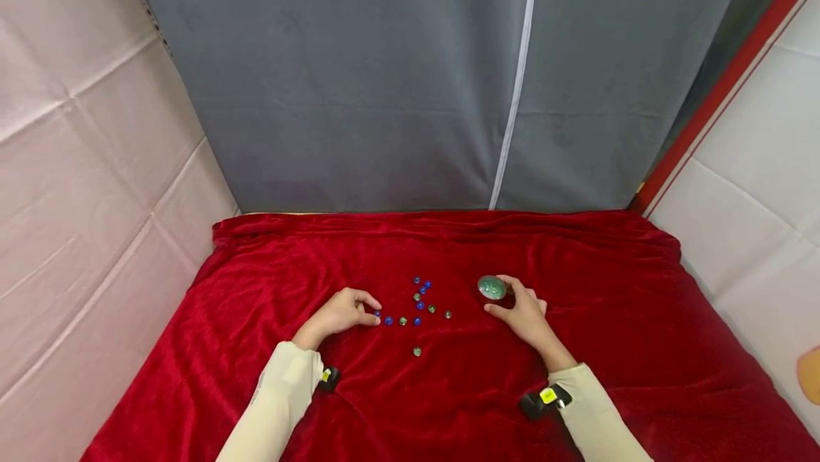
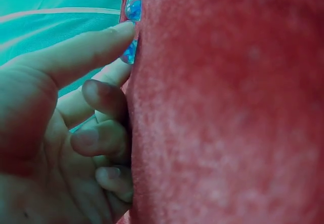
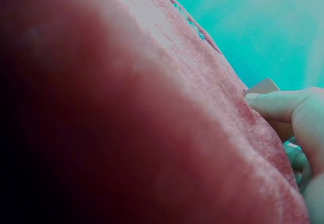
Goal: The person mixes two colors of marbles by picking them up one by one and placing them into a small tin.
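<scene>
**Three views: one high overview, two pressed close to the cloth**

Your head camera looks forward and down from above, taking in the whole red velvet cloth (image 1: pixel 448 405), the grey curtain (image 1: pixel 384 92) behind it and both hands. Your left wrist camera sits very close beside the left hand (image 2: pixel 76 133), skimming the cloth's surface toward the blue glass beads (image 2: pixel 133 7). Your right wrist camera lies just as low and near, cloth filling most of its frame. Both wrist views share the cloth and the bead cluster (image 1: pixel 419 302) with the overview.
</scene>
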A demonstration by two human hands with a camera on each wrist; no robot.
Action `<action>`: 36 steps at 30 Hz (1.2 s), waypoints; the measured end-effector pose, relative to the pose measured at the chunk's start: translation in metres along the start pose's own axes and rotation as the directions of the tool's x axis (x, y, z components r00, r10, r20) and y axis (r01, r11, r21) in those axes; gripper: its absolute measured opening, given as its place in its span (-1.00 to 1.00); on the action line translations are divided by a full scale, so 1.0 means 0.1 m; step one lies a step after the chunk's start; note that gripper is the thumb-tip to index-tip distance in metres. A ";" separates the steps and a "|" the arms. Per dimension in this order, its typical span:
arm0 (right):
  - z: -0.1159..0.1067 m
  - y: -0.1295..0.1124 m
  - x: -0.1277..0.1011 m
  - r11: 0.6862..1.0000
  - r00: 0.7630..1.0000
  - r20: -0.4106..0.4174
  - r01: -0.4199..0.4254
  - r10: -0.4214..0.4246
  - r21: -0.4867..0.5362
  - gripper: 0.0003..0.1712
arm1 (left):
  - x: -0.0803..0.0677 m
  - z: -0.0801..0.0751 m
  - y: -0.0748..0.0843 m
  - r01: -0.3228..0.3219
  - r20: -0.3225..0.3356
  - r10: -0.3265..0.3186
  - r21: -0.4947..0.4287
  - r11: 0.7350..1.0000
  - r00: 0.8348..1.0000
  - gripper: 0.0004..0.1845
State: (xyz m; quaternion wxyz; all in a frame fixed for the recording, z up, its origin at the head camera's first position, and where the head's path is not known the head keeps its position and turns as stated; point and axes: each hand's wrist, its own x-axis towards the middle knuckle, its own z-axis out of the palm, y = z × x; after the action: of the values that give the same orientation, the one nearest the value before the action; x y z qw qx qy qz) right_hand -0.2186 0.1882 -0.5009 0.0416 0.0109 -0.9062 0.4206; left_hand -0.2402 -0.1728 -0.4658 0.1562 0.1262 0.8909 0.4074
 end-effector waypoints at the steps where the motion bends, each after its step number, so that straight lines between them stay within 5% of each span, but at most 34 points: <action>1: -0.01 0.00 0.00 1.000 1.000 0.002 0.000 0.000 0.000 -0.28 | 0.00 0.00 0.00 0.001 0.000 -0.001 0.002 1.000 1.000 -0.77; 36: 0.00 0.01 -0.01 1.000 1.000 0.005 -0.006 0.006 0.004 -0.27 | 0.00 0.06 -0.04 0.002 -0.061 -0.004 -0.036 0.999 0.998 -0.84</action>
State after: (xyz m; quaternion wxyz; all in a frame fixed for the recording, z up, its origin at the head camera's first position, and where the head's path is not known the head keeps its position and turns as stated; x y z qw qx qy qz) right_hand -0.2180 0.1887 -0.5014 0.0382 0.0093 -0.9055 0.4224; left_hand -0.2381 -0.1717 -0.4726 0.1318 0.1095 0.8880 0.4267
